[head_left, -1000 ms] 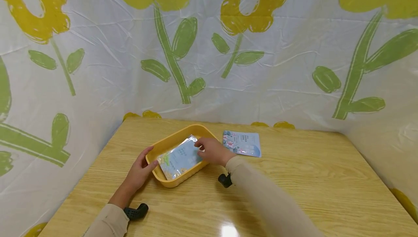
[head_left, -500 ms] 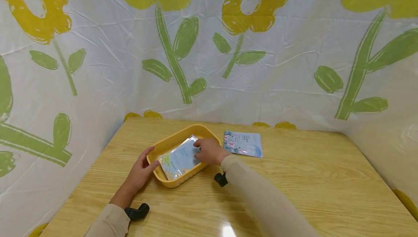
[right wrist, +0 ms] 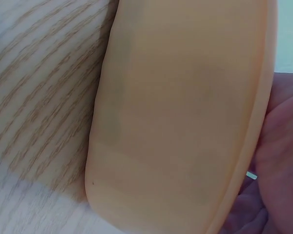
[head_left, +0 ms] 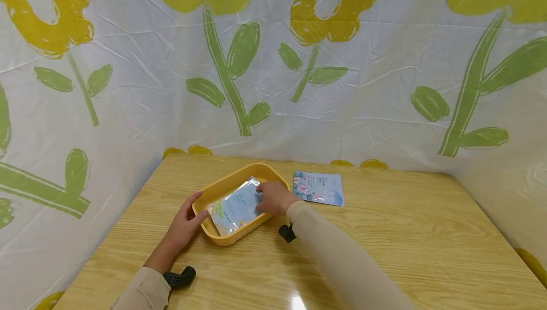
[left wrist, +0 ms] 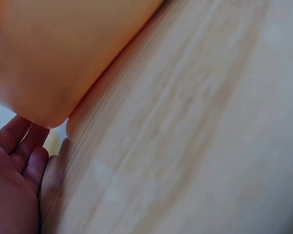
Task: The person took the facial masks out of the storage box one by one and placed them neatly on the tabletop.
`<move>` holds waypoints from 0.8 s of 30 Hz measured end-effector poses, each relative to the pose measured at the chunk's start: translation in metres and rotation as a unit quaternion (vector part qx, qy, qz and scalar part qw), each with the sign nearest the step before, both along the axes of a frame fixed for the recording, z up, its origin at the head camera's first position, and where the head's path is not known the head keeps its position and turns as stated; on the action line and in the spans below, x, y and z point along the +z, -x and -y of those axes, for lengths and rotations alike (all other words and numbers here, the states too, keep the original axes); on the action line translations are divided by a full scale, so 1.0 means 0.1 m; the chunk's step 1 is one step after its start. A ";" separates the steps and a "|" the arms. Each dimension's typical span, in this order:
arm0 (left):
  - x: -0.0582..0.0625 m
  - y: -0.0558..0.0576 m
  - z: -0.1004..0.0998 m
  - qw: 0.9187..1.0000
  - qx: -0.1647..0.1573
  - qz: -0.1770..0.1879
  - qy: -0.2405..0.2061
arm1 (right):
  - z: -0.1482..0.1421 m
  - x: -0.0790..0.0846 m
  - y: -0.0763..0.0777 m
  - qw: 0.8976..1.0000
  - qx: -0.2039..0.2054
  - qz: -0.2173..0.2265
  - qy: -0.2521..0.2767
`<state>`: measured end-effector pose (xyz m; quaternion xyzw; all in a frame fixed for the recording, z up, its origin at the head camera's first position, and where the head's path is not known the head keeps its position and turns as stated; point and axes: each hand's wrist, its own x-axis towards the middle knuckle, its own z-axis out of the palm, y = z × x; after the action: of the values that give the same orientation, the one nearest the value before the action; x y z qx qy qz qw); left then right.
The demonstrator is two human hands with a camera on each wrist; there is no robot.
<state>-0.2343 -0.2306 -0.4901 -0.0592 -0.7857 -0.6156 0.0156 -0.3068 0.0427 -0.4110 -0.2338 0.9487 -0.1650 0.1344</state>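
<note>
A yellow plastic tray (head_left: 229,240) stands at an angle on the table. In it lie flat, glossy light-blue sachets with floral print, overlapping; the top sachet (head_left: 239,205) faces up. My left hand (head_left: 183,224) grips the tray's left end, its thumb over the rim and its fingers along the outer wall. In the left wrist view, bent fingers (left wrist: 19,141) lie by the tray's corner. My right hand (head_left: 275,198) reaches over the right end of the tray, its bent fingers at the top sachet's right end. The tray wall (right wrist: 176,117) hides those fingertips in the right wrist view.
A similar blue sachet with pink flowers (head_left: 318,188) lies on the wooden table (head_left: 406,234), right of the tray. Behind and beside the table hangs a white cloth (head_left: 363,125) printed with yellow flowers. Each wrist carries a black device, such as the left wrist's camera (head_left: 180,277).
My right hand has lowered slightly and settled over the sachets' right end, its fingers spread further apart. My left hand and the tray have stayed in place.
</note>
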 end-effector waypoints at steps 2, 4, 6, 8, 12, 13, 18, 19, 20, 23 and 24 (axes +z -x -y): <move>0.00 0.00 0.00 1.000 0.002 0.001 0.002 | 0.01 0.01 0.00 1.000 -0.005 0.005 -0.006; 0.01 0.00 0.00 1.000 0.003 0.005 0.003 | 0.02 0.02 -0.01 1.000 -0.009 0.009 -0.009; 0.01 -0.01 0.00 1.000 0.004 0.008 0.003 | 0.02 0.03 -0.02 1.000 -0.013 0.015 -0.010; 0.02 -0.01 0.00 1.000 0.005 0.012 0.003 | 0.03 0.04 -0.02 1.000 -0.013 0.015 -0.013; 0.03 -0.02 0.00 1.000 0.008 0.017 0.006 | 0.04 0.02 -0.02 1.000 -0.008 0.017 -0.017; 0.03 -0.03 0.00 1.000 0.009 0.017 0.006 | 0.04 0.02 -0.02 1.000 -0.005 0.016 -0.018; 0.03 -0.02 0.00 1.000 0.009 0.017 0.007 | 0.05 0.00 -0.01 1.000 0.000 0.018 -0.014; 0.03 -0.02 0.00 1.000 0.008 0.016 0.006 | 0.05 0.00 -0.01 1.000 0.000 0.018 -0.013; 0.03 -0.02 0.00 1.000 0.008 0.017 0.006 | 0.06 0.00 -0.01 1.000 -0.001 0.019 -0.011; 0.03 -0.02 0.00 1.000 0.007 0.016 0.004 | 0.06 -0.01 0.00 1.000 -0.006 0.019 -0.007; 0.03 -0.02 0.00 1.000 0.008 0.017 0.003 | 0.06 -0.01 -0.01 1.000 -0.008 0.018 -0.006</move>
<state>-0.2321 -0.2301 -0.4868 -0.0431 -0.7883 -0.6137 0.0071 -0.3062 0.0366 -0.4119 -0.2229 0.9488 -0.1649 0.1514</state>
